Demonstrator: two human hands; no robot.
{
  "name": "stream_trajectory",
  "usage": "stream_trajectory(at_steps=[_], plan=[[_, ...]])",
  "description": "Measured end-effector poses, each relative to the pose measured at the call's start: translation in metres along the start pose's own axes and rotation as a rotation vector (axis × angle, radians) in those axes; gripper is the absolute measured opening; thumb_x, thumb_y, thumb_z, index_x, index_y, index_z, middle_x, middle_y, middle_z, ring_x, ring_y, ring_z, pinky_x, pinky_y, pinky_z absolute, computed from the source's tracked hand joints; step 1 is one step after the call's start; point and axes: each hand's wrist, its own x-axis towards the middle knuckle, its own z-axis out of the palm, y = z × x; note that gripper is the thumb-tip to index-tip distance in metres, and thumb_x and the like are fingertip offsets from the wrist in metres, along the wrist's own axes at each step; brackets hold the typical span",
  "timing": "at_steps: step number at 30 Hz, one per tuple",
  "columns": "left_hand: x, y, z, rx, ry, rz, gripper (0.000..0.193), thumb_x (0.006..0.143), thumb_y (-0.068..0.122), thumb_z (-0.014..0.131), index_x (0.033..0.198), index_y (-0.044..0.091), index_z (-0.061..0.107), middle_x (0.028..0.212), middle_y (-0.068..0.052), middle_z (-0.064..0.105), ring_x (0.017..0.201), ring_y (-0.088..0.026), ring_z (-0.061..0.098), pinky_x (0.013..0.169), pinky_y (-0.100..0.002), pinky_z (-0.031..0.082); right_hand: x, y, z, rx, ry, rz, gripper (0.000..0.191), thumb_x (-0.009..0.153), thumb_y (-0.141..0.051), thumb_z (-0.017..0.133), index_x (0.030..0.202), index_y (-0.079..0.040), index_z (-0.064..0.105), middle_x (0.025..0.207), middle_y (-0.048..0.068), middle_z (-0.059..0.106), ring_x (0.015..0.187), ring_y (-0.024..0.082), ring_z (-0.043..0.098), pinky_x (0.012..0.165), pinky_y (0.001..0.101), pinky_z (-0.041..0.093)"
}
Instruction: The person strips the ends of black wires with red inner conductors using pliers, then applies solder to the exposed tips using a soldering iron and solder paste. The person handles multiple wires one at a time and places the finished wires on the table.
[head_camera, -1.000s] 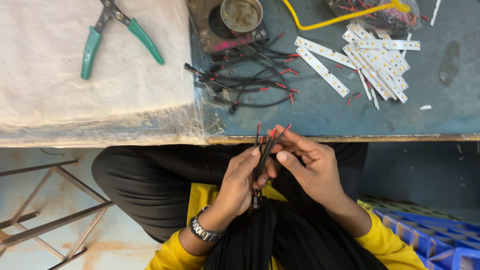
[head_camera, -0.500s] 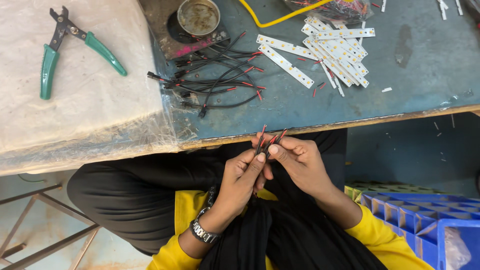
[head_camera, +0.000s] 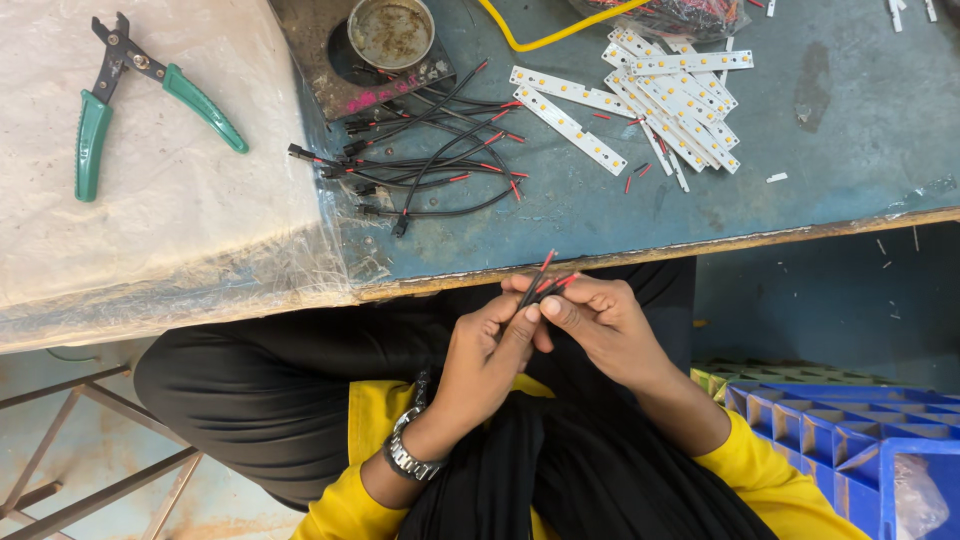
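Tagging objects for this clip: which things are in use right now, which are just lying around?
In use: left hand, right hand, red-and-black wire pinched between them.

Lying about: wire pile, white LED strips, green-handled pliers, metal tin, yellow cable, blue crate.

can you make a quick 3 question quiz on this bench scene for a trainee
1. True or false: the green-handled pliers lie on the clear plastic sheet, away from both hands.
2. What do the left hand and right hand hold between them? A) a white strip B) thin black and red wires C) the yellow cable
3. Fill in: the white LED strips lie on the ____ tabletop, near the loose black wires.

Key
1. True
2. B
3. blue
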Motion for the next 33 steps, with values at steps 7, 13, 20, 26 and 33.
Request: stream_trajectory(at_steps=[7, 13, 20, 26, 33], plan=[[0.001, 0.010, 0.000, 0.126, 0.025, 0.064, 0.027, 0.107, 0.019, 0.055, 0.118, 0.001, 0.072, 0.079, -0.005, 0.074, 0.060, -0.004, 0.060, 0.056, -0.021, 0.048, -0.003, 0.012, -0.004, 0.045, 0.085, -0.054, 0.030, 0.105, -0.013, 0.060, 0.127, 0.006, 0.068, 0.126, 0.016, 0.073, 0.106, 0.014, 0.069, 0.094, 0.0300, 0.057], [0.000, 0.005, 0.007, -0.076, 0.068, -0.041, 0.028, 0.107, 0.020, 0.054, 0.120, -0.001, 0.068, 0.089, -0.007, 0.077, 0.058, -0.006, 0.065, 0.049, -0.020, 0.047, -0.008, 0.023, -0.004, 0.097, 0.212, -0.026, 0.027, 0.102, -0.007, 0.068, 0.125, 0.007, 0.072, 0.113, 0.016, 0.075, 0.088, 0.012, 0.064, 0.081, 0.0281, 0.057], [-0.002, -0.003, 0.005, -0.098, 0.064, -0.039, 0.032, 0.106, 0.020, 0.057, 0.127, -0.001, 0.067, 0.096, -0.010, 0.079, 0.065, -0.009, 0.070, 0.050, -0.020, 0.048, -0.004, 0.020, 0.005, 0.028, 0.375, -0.173, 0.050, 0.094, 0.004, 0.071, 0.142, 0.004, 0.057, 0.110, 0.019, 0.076, 0.097, 0.018, 0.073, 0.089, 0.0323, 0.061], [-0.003, -0.005, 0.006, -0.130, 0.069, -0.055, 0.033, 0.105, 0.021, 0.057, 0.126, -0.002, 0.068, 0.098, -0.010, 0.078, 0.072, -0.012, 0.074, 0.057, -0.023, 0.056, -0.001, 0.019, 0.011, -0.074, 0.349, -0.302, 0.058, 0.097, 0.007, 0.067, 0.152, 0.001, 0.046, 0.118, 0.021, 0.074, 0.107, 0.021, 0.074, 0.098, 0.0351, 0.061], [-0.004, -0.007, 0.006, -0.150, 0.070, -0.041, 0.033, 0.106, 0.020, 0.057, 0.125, -0.004, 0.068, 0.099, -0.012, 0.077, 0.077, -0.015, 0.075, 0.065, -0.026, 0.061, -0.002, 0.020, 0.006, -0.169, 0.288, -0.308, 0.054, 0.097, 0.008, 0.066, 0.149, 0.003, 0.049, 0.125, 0.023, 0.071, 0.117, 0.025, 0.072, 0.103, 0.0368, 0.060]])
